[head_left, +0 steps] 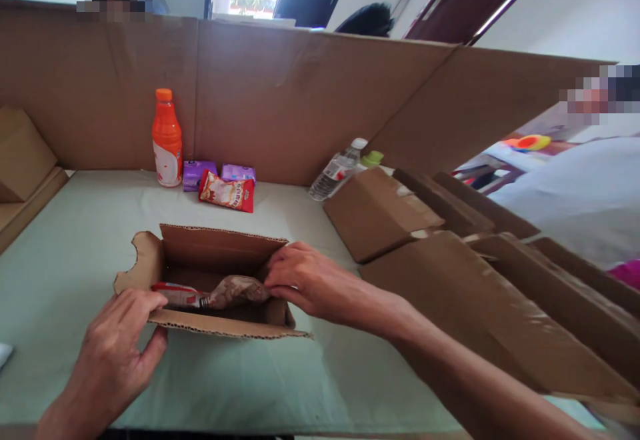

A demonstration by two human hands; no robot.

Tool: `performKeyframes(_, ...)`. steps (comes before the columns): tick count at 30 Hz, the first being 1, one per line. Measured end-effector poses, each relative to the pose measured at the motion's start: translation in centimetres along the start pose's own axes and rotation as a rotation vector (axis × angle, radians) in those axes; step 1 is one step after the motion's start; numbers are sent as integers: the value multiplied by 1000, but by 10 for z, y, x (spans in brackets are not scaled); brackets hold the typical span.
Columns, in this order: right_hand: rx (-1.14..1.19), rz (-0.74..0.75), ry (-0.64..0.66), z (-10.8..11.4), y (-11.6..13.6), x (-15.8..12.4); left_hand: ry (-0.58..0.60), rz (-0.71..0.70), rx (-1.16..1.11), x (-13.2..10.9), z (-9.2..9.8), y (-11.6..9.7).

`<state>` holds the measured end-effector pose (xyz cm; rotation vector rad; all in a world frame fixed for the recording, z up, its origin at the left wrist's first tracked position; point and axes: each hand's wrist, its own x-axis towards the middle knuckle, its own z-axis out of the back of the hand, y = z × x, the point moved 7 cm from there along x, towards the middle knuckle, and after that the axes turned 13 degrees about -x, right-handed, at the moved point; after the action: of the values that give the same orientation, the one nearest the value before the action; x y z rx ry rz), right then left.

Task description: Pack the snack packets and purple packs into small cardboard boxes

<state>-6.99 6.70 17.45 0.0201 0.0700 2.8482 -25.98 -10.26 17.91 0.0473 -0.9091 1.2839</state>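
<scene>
An open cardboard box (220,323) stands on the pale green cloth, its long side across my view. My left hand (117,333) grips its near left corner, fingers over the rim and thumb outside. Inside lie a red-and-white packet (176,295) and a crinkled see-through wrapper (237,290) with brownish print; whether they are one piece I cannot tell. At the box's right end, my right hand (305,280) is closed on the wrapper's end, fingertips partly hidden.
Behind the box are an orange bottle (167,140), two purple packs (199,176) and a red snack bag (227,192). A clear bottle (336,172) leans at the back right, beside several cardboard boxes (450,293). A cardboard wall (280,100) runs along the back; people are partly visible beyond.
</scene>
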Motion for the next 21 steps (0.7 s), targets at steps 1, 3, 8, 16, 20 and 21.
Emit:
performKeyframes(1, -4, -3, -60, 1, 0, -2, -2, 1, 8, 0, 0, 0)
performKeyframes(3, 15, -49, -239, 9, -4, -14, -14, -4, 13, -4, 0, -1)
performKeyframes(8, 155, -325, -597, 13, -24, -74, -239, 27, 104, -25, 18, 3)
performKeyframes(16, 372, -376, -699, -23, -8, -84, -285, 248, -234, -41, 0, 35)
performKeyframes(20, 369, -186, -533, -33, 13, -59, -235, 198, -174, -37, -10, 27)
performKeyframes(21, 332, -145, -492, -36, 17, -55, -217, 191, -161, -35, -11, 26)
